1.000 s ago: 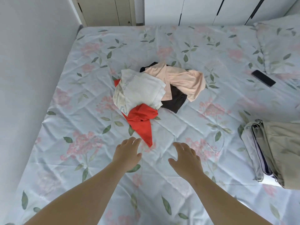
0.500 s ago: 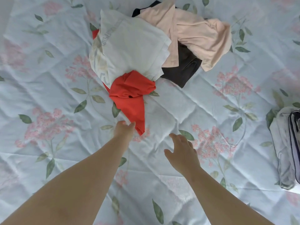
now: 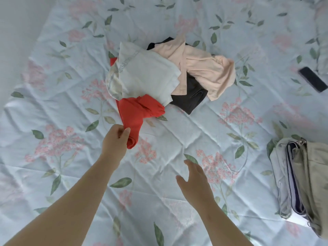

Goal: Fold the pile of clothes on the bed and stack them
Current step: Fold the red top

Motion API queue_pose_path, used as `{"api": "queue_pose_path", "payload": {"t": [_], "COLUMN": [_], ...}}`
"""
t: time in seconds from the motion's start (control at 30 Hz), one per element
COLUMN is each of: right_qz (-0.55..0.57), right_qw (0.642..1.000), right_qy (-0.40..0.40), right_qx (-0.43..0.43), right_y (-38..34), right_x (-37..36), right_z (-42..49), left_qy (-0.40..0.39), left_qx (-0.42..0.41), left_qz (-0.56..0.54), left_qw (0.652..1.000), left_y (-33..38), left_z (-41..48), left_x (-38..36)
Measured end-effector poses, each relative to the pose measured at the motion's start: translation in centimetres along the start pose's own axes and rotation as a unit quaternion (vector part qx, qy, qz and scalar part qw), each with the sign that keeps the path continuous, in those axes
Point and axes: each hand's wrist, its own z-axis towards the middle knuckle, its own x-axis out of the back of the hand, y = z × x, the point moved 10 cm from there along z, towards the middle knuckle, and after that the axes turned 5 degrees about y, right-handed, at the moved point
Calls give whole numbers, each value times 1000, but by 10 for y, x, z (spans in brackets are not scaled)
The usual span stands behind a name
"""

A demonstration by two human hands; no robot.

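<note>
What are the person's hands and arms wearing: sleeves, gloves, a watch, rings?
Nothing that shows. The left hand and right hand are ungloved, with no ring visible. The left forearm and right forearm are uncovered to the frame edge: no sleeve, watch or bracelet in view.

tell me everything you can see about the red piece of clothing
The orange-red soft cloth garment lies crumpled and unfolded at the near edge of the pile, on the pale blue floral bedspread. Its upper part is tucked under the white crumpled garment, with a red sliver showing beyond that at the pile's left. Its narrow lower end trails toward the person, where the left hand pinches it.
</note>
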Motion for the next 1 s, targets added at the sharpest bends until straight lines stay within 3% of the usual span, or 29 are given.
{"api": "queue_pose_path", "payload": {"t": [0.23, 0.53, 0.77, 1.0], "right_qz": [62, 110, 107, 157], "right_qw": [993, 971, 947, 931], "right_qy": [42, 85, 107, 150], "right_qx": [91, 195, 284, 292], "right_y": [-79, -141, -176, -187], "right_x": [54, 89, 99, 101], "right_z": [-79, -164, -196, -199], "left_qy": [-33, -88, -139, -164], "left_qx": [-83, -181, -193, -228], "left_qz": [9, -23, -204, -246], "left_qw": [996, 979, 950, 928], "left_y": [76, 149, 173, 189], "left_z": [-64, -173, -225, -241], "left_x": [107, 164, 180, 199]}}
